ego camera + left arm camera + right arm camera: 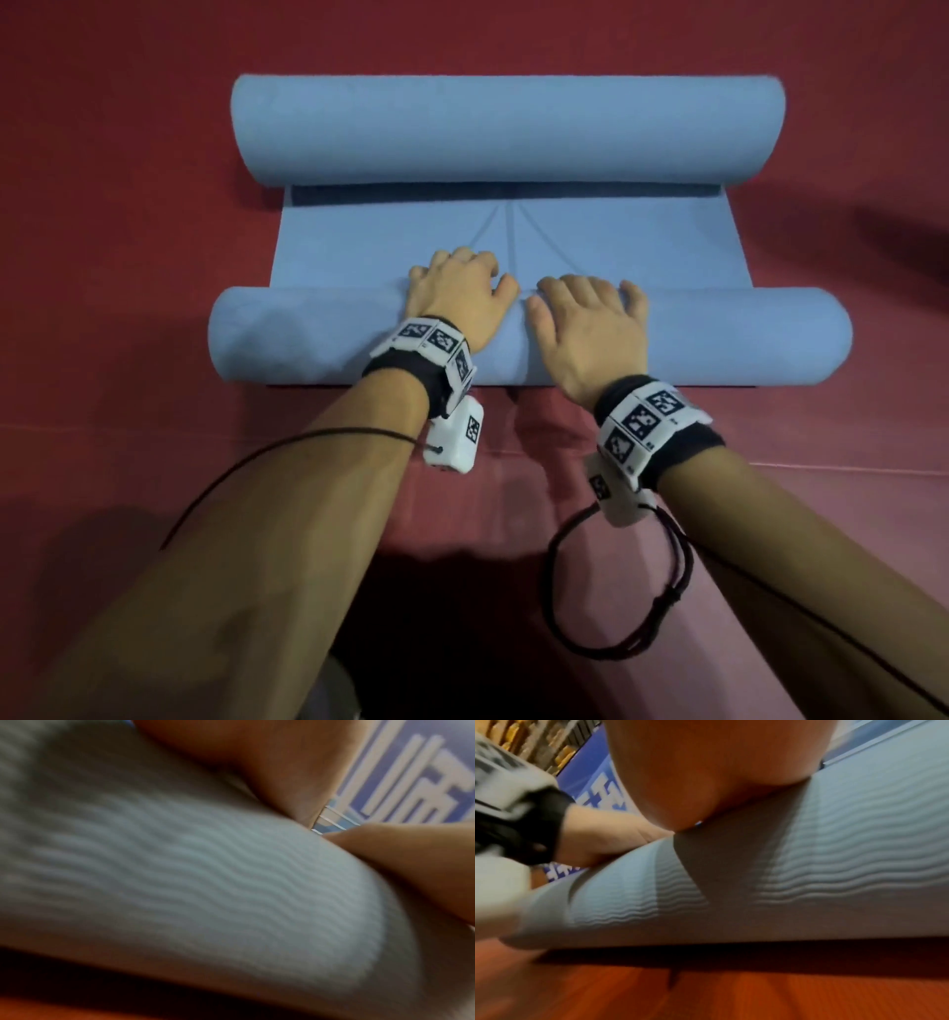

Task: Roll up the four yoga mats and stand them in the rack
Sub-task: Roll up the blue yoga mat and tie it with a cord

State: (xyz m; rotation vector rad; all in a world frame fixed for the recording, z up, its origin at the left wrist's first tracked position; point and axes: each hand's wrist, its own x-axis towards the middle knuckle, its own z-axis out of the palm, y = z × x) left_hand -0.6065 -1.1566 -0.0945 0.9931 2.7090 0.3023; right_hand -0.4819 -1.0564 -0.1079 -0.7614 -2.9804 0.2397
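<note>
Forearms lead in from the near edge, each wrist strapped with a black band [411, 377] carrying white marker blocks; a white box [456, 436] hangs under my left wrist, with dark cables [616, 591] trailing off both.

Floor [128, 257] is red matting, a seam running across it under my wrists.

Mat [513, 246], light blue, lies crosswise ahead of me, rolled at both ends. The near roll [719, 336] sits just past my wrists. My left hand [459, 298] and right hand [590, 329] rest side by side on top of its middle, palms down, fingers draped over the far side of the curve, thumbs nearly meeting; neither grips anything. From the wrist views, both palms press the roll's wavy ribbed skin [834, 862].

Beyond the fingers a flat stretch of mat shows faint lines converging toward the centre. The far roll [508, 128], thicker, closes off that stretch, a dark shadow beneath it.
</note>
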